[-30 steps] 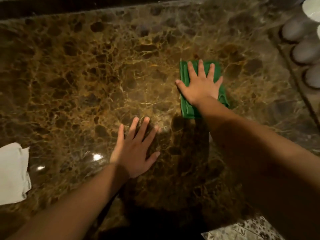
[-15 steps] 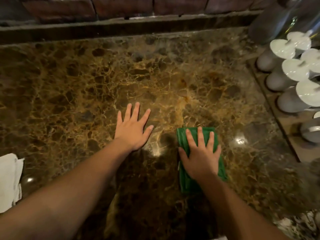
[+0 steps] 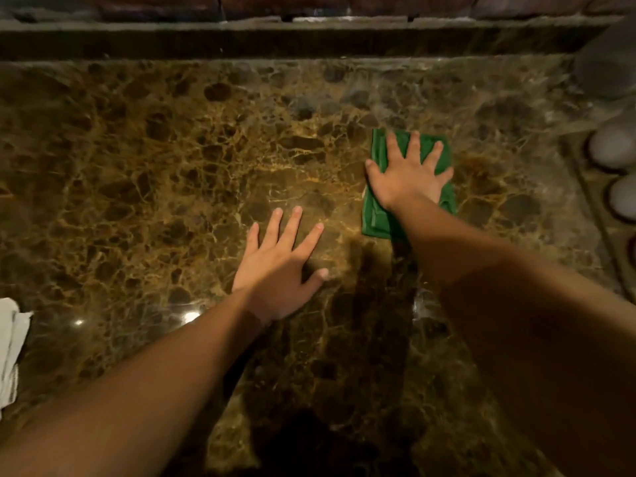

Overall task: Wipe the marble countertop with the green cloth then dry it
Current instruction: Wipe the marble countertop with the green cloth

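Note:
A folded green cloth (image 3: 377, 218) lies flat on the brown veined marble countertop (image 3: 155, 166), right of centre. My right hand (image 3: 407, 173) presses down on it with the palm flat and the fingers spread, covering most of the cloth. My left hand (image 3: 278, 266) rests flat on the bare marble just left of and nearer than the cloth, fingers apart, holding nothing. The two hands are a short gap apart.
A white cloth (image 3: 10, 352) lies crumpled at the left edge. Upturned glasses (image 3: 612, 146) stand on a tray (image 3: 592, 187) along the right side. A raised dark ledge (image 3: 275, 39) runs along the back below a brick wall.
My right hand has pushed the green cloth away from me toward the back, after drawing it close half a second ago. My left hand stays flat on the marble.

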